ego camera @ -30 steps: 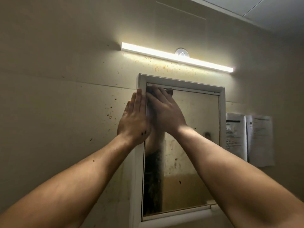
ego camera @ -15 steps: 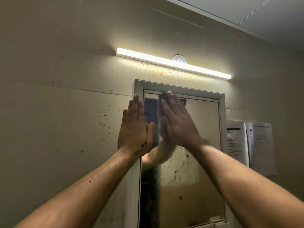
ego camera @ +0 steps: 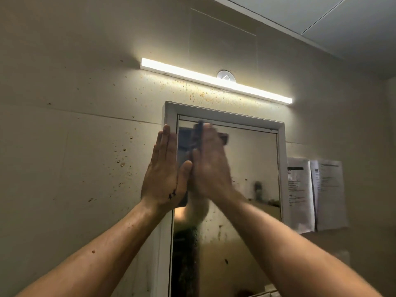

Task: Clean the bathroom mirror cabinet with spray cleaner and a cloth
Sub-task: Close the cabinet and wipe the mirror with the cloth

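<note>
Blur over right hand (ego camera: 211,168); dark cloth (ego camera: 224,138) mostly hidden under it, only edges showing. Fingers straight, pressing cloth on glass near top left corner of white-framed mirror cabinet (ego camera: 225,116). Left hand (ego camera: 165,172) flat on left frame, fingers straight, empty. Cabinet bottom cut off; glass to right uncovered.

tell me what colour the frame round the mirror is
White. The mirror frame shows best in the head view, along its top edge under the light.
</note>
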